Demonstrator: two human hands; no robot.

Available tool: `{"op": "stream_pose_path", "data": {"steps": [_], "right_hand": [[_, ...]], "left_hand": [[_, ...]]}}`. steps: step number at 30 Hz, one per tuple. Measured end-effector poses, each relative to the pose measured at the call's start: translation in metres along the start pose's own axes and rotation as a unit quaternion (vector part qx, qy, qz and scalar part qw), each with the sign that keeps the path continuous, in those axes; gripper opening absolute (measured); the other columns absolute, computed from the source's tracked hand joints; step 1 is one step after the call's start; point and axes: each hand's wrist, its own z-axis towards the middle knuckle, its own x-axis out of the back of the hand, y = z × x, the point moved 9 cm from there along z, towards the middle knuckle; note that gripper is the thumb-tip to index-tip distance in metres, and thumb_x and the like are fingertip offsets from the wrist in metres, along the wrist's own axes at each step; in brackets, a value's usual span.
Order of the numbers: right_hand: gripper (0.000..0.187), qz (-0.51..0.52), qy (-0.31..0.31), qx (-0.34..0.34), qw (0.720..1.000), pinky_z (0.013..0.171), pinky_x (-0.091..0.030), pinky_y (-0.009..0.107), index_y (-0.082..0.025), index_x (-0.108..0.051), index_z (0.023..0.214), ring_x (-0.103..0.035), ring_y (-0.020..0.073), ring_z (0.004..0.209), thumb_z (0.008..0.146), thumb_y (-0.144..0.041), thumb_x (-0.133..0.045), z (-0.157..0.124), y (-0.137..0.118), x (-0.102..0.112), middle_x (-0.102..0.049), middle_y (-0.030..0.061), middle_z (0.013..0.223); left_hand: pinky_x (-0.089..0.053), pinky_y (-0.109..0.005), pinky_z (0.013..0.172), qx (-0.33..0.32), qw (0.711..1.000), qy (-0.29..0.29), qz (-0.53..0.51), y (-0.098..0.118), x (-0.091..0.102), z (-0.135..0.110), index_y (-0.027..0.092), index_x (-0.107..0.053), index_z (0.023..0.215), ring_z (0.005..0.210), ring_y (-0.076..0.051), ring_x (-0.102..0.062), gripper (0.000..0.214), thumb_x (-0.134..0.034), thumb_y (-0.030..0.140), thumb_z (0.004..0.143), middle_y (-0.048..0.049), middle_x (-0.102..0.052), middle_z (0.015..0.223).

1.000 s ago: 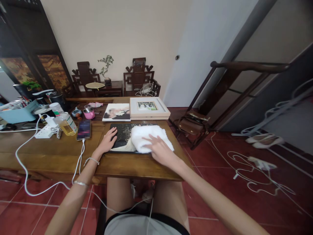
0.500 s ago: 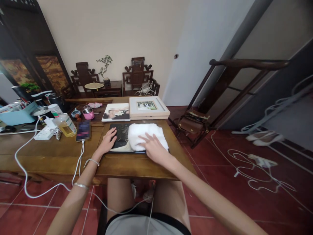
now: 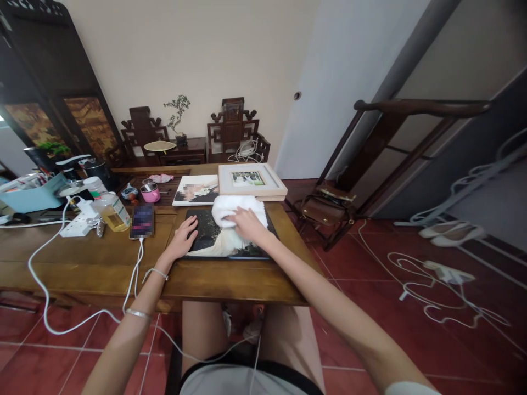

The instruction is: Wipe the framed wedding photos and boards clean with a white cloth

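A dark photo panel (image 3: 205,230) with a pale, dress-like shape lies flat near the table's front edge. My left hand (image 3: 185,237) rests on its left edge, fingers stretched out and holding nothing. Bunched on the panel's upper right part is a white fluffy towel (image 3: 224,208), its far side reaching toward the picture frame behind. My right hand (image 3: 246,224) is pressed into the towel with its fingers bent around a fold; some fingertips are hidden in the cloth.
Behind the panel lie a white-bordered photo print (image 3: 185,192) and a pale picture frame (image 3: 269,186). Left of it are a charging phone (image 3: 142,221), a bottle of yellow liquid (image 3: 114,215), a power strip (image 3: 78,226) and a pink cup (image 3: 150,192). A white cable hangs over the table's front edge.
My right hand has slid the towel away from me and slightly left, uncovering the lower right part of the panel. My left hand has stayed at the panel's left edge.
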Motion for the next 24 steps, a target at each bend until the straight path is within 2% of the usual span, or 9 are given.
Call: {"op": "stream_pose_path", "data": {"steps": [3,5,12,15,18,24], "right_hand": [[0.062,-0.008,0.0,-0.011,1.0,0.096,-0.036,0.052,-0.025,-0.055,0.128,-0.045,0.0309,0.119,0.075,0.003,-0.04,0.015,0.0,-0.001,-0.056,0.0097,0.13],[0.062,-0.012,0.0,0.0,1.0,0.098,-0.034,0.054,-0.025,-0.056,0.127,-0.042,0.0318,0.122,0.074,0.004,-0.041,0.005,-0.008,-0.001,-0.052,0.009,0.135],[0.061,0.003,-0.018,0.091,0.996,0.105,-0.023,0.06,-0.022,-0.062,0.119,-0.027,0.0365,0.134,0.068,0.004,-0.044,-0.094,-0.064,-0.004,-0.041,0.0053,0.145],[0.058,0.011,-0.034,0.104,0.994,0.107,-0.02,0.061,-0.022,-0.066,0.113,-0.025,0.0372,0.135,0.066,0.003,-0.044,-0.112,-0.073,-0.007,-0.04,0.0035,0.145],[0.059,0.01,-0.024,0.087,0.996,0.107,-0.022,0.059,-0.023,-0.064,0.116,-0.028,0.0354,0.134,0.068,0.003,-0.044,-0.093,-0.063,-0.006,-0.042,0.0032,0.144],[0.062,-0.007,-0.002,0.017,1.0,0.101,-0.03,0.058,-0.026,-0.054,0.129,-0.035,0.0331,0.129,0.074,0.001,-0.043,-0.002,-0.027,-0.004,-0.046,0.0065,0.141]], "left_hand": [[-0.022,-0.05,0.112,-0.003,1.0,0.006,0.002,0.0,0.0,0.0,0.021,-0.049,0.132,0.139,-0.021,-0.028,0.043,-0.04,0.031,0.091,-0.0099,-0.037,0.147],[-0.022,-0.05,0.112,0.001,1.0,0.011,0.001,-0.001,0.0,0.0,0.02,-0.049,0.131,0.139,-0.022,-0.028,0.043,-0.04,0.031,0.091,-0.0104,-0.038,0.147],[-0.022,-0.052,0.111,-0.003,1.0,0.027,-0.008,0.0,-0.001,-0.001,0.019,-0.053,0.128,0.137,-0.024,-0.03,0.041,-0.042,0.029,0.09,-0.0117,-0.041,0.144],[-0.022,-0.052,0.111,-0.005,0.999,0.032,-0.013,0.001,-0.001,-0.002,0.019,-0.054,0.127,0.137,-0.024,-0.031,0.04,-0.042,0.028,0.089,-0.0113,-0.042,0.144],[-0.021,-0.052,0.112,-0.004,0.999,0.034,-0.016,0.001,0.0,-0.003,0.02,-0.052,0.128,0.137,-0.024,-0.03,0.041,-0.042,0.029,0.09,-0.0111,-0.041,0.144],[-0.02,-0.052,0.112,0.003,0.999,0.033,-0.028,-0.001,0.002,-0.004,0.019,-0.049,0.132,0.138,-0.023,-0.03,0.044,-0.043,0.031,0.089,-0.012,-0.04,0.145]]}}
